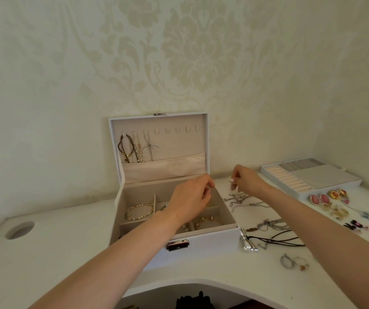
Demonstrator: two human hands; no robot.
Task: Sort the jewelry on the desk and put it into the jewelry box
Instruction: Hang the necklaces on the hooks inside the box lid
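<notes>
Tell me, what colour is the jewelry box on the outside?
The jewelry box is white outside, with a silver clasp; see the head view.

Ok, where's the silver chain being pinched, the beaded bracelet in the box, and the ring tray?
silver chain (pixel 235 198), head view, tangled links lying on the desk.
beaded bracelet (pixel 142 205), head view, far arc of beads.
ring tray (pixel 290 178), head view, padded ring rows.
</notes>
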